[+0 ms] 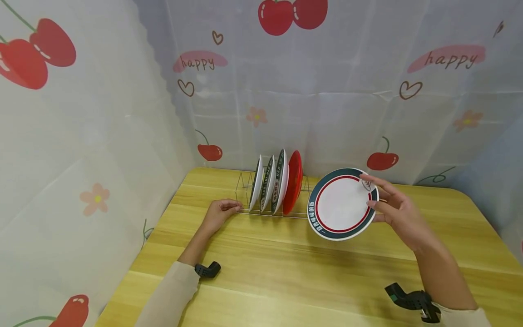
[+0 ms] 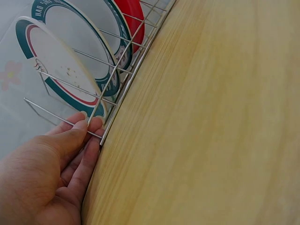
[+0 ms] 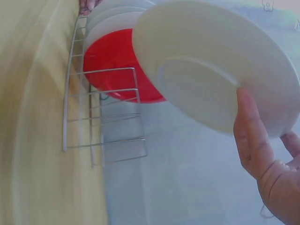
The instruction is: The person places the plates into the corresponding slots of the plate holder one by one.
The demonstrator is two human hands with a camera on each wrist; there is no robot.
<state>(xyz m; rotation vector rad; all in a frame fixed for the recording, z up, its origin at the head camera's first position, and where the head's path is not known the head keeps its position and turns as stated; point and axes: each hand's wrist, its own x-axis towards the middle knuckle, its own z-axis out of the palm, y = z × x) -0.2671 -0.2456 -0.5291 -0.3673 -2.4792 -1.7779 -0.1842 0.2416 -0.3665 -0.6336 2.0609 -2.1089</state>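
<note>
My right hand [image 1: 402,213] grips a white plate [image 1: 341,204] with a dark green rim and a red ring by its right edge. The plate is held tilted above the table, in front of the right part of a wire dish rack [image 1: 269,215]; its pale underside faces the right wrist view. My left hand [image 1: 220,215] pinches the rack's left front corner between thumb and fingers, as the left wrist view shows. Upright in the rack stand several green-rimmed plates [image 2: 61,65] and, to their right, a red plate [image 3: 112,65].
The rack stands at the back of a wooden table [image 1: 261,272], close to a cherry-printed covering [image 1: 327,127] on the wall. Unfilled wire slots [image 3: 117,117] lie beyond the red plate. A black wrist camera [image 1: 412,299] sits on my right forearm.
</note>
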